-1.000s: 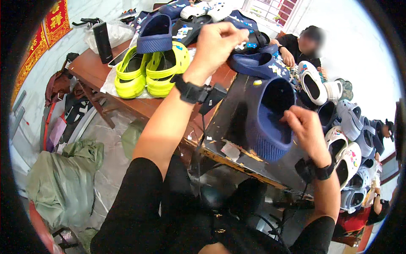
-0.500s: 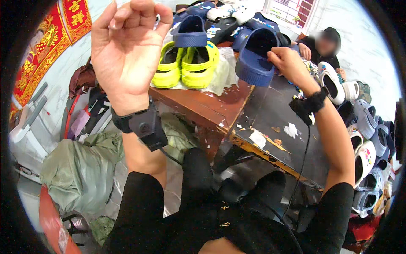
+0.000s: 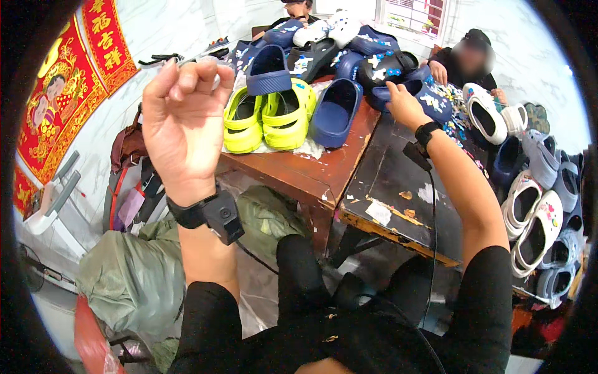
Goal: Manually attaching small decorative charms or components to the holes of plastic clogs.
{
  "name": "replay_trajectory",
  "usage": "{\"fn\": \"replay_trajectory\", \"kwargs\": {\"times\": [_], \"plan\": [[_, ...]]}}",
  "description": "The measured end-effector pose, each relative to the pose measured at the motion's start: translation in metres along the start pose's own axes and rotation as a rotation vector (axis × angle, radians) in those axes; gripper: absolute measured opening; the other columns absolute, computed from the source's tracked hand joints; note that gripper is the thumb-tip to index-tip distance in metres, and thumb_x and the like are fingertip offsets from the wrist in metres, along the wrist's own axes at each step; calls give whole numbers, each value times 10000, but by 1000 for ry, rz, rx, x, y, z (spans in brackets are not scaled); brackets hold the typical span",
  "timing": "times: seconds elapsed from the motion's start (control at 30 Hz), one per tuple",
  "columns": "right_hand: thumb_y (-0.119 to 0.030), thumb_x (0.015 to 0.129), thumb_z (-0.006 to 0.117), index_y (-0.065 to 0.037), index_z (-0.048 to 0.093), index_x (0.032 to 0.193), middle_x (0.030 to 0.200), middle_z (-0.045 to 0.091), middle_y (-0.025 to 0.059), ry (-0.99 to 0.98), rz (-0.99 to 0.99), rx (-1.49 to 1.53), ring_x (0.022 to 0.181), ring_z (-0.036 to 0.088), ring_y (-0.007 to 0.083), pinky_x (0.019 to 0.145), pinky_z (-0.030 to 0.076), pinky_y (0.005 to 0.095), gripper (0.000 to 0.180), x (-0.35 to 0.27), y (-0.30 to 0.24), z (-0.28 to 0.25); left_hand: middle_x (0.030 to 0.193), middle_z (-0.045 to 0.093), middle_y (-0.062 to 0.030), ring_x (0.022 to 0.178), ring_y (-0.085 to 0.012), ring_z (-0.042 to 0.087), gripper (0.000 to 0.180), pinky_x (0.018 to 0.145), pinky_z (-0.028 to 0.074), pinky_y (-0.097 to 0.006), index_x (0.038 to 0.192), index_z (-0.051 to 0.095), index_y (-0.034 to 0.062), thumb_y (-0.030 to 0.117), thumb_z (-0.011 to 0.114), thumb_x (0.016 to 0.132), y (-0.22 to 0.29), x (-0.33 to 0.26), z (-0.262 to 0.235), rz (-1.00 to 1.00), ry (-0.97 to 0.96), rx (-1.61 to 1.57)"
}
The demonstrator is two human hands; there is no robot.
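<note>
A seated worker's left hand [image 3: 184,121] is raised close to the camera, palm inward, fingers curled together at the tips and holding nothing that can be made out; a black wrist-worn device [image 3: 208,213] sits just below it. Farther out, the right hand [image 3: 403,103] stretches across the dark tabletop [image 3: 398,187], fingers closing on the rim of a navy clog [image 3: 427,93] studded with small charms; whether the grip is complete cannot be told. Just left of that hand lies a plain navy clog [image 3: 335,112], and beyond it, between the two hands, a pair of neon-yellow clogs [image 3: 268,118] on a brown tabletop [image 3: 293,174]. Past the right hand, another person [image 3: 467,62] works among scattered charms, with white and grey clogs [image 3: 536,212] piled to its right. The work appears to be at the pick-up step: the right hand must firm its hold and draw the charmed clog toward the body, where the free left hand can meet it.
</note>
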State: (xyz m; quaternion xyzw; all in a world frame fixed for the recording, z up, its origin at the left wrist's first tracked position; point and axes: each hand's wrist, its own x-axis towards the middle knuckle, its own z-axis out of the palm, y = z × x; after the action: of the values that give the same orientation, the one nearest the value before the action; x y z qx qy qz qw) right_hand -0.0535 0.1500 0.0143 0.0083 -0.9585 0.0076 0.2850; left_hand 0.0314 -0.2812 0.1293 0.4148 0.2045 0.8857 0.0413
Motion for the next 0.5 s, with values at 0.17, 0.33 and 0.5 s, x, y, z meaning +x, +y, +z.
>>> {"fn": "replay_trajectory", "kwargs": {"times": [0.17, 0.33, 0.5], "plan": [[18, 851, 499, 41, 452, 1278, 1157, 496, 299, -35, -67, -69, 948, 623, 470, 817, 533, 495, 430, -14, 72, 33, 771, 593, -51, 940, -223, 620, 279, 973, 436, -428, 686, 485, 108, 172, 595, 934, -35, 10, -8, -81, -63, -16], [33, 846, 499, 43, 495, 1221, 1147, 498, 278, -7, -70, -90, 966, 624, 450, 832, 527, 487, 375, -5, 82, 40, 778, 599, -48, 946, -215, 620, 282, 959, 448, -425, 687, 495, 103, 175, 589, 943, -53, 9, -9, -123, -46, 77], [49, 840, 491, 45, 546, 1083, 1099, 512, 257, 29, -57, -92, 951, 622, 443, 828, 525, 490, 249, -6, 103, 43, 770, 599, -44, 936, -211, 623, 287, 943, 468, -413, 680, 504, 100, 169, 584, 946, -70, 9, -6, -168, -23, 64]]}}
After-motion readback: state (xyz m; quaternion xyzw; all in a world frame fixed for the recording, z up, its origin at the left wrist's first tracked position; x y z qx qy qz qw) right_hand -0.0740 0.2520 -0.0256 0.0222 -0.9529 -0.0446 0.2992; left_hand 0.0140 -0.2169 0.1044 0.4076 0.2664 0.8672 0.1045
